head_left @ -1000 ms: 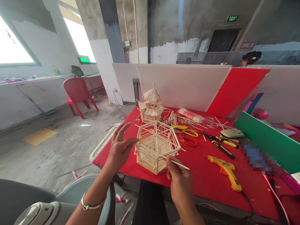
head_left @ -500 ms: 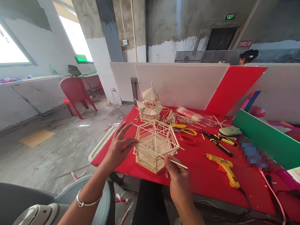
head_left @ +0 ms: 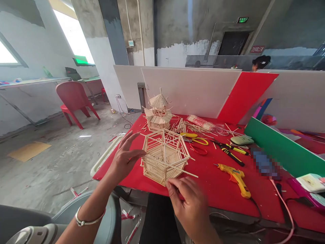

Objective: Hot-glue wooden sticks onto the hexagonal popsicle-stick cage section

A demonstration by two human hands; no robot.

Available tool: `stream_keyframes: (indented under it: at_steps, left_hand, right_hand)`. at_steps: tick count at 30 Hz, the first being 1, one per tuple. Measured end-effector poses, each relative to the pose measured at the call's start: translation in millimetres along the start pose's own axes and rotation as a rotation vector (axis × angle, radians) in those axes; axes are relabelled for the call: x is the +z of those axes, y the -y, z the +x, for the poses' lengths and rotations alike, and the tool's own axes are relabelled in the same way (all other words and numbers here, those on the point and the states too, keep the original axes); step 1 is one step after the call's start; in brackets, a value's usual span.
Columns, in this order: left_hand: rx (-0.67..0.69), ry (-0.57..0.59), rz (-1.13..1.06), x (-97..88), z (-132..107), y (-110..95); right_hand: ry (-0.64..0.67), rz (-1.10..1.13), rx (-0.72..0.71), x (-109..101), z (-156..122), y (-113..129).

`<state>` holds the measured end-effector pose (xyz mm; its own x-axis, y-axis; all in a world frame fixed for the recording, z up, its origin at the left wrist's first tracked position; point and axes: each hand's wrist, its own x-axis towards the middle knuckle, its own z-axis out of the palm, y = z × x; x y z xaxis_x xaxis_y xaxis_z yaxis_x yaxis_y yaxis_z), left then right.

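Two hands are tending the stick frame [head_left: 165, 156] mid-worktop [head_left: 218, 184]: the left hand [head_left: 124, 159], fingers wide, is bracing it at nine o'clock; the right hand [head_left: 189, 200] is curling at five o'clock, grip hidden. Gentle, even pressure is seeming wisest.

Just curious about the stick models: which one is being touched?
The low hexagonal frame nearest the person, with the left hand against its side. The taller roofed pagoda model stands behind it, untouched.

Left hand [head_left: 125, 159] steadying hexagonal stick frame [head_left: 164, 156] on red table [head_left: 223, 184], right hand [head_left: 187, 200] open just below it, yellow glue gun [head_left: 235, 175] nearby, stick pagoda [head_left: 158, 110] behind.
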<state>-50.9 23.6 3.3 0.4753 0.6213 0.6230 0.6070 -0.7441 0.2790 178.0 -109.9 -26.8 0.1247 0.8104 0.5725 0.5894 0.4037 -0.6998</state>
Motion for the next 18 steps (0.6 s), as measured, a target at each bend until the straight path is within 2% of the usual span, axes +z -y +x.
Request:
stream_keyframes:
  at_steps: [2,5,9,18]
  left_hand:
    - [-0.001,0.006,0.001,0.0,0.1,0.3]
    - [-0.003,0.004,-0.001,0.3,0.2,-0.1]
    - [-0.005,-0.007,-0.003,0.7,-0.7,-0.8]
    - [-0.050,-0.031,-0.025,0.9,-8.7,-2.9]
  right_hand:
    - [-0.093,-0.325,-0.216,-8.2,12.5,4.8]
    - [-0.037,-0.565,-0.253,-13.4,31.1,3.9]
    - [0.066,-0.584,-0.226,-9.1,38.7,-0.4]
    - [0.090,-0.520,-0.206,-3.3,38.6,-0.1]
